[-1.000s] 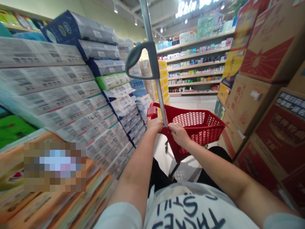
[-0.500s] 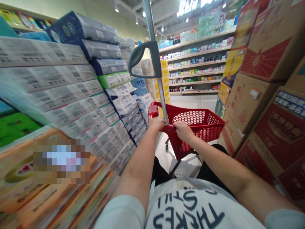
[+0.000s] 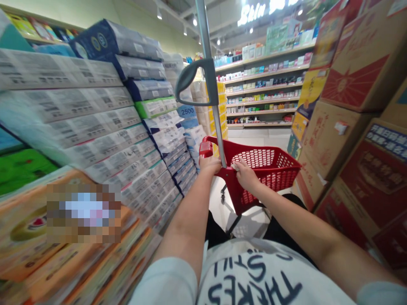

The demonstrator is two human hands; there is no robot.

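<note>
While both hands sat on the near rim of the red cart (image 3: 270,169), nothing showed inside its mesh basket: judged empty, no loading done as far as visible. Left hand (image 3: 210,164) was curled shut over the rim just left of the grey pole (image 3: 219,127); right hand (image 3: 246,176) was closed on the rim just right of it. Fingertips were hidden past the rim, so wrap depth could not be told. Cart stood mid-aisle on the pale floor (image 3: 219,207), between stacked tissue packs (image 3: 104,127) on the left and cardboard boxes (image 3: 349,127) on the right. Stocked shelves (image 3: 263,89) lay far ahead, well apart from the cart.
</note>
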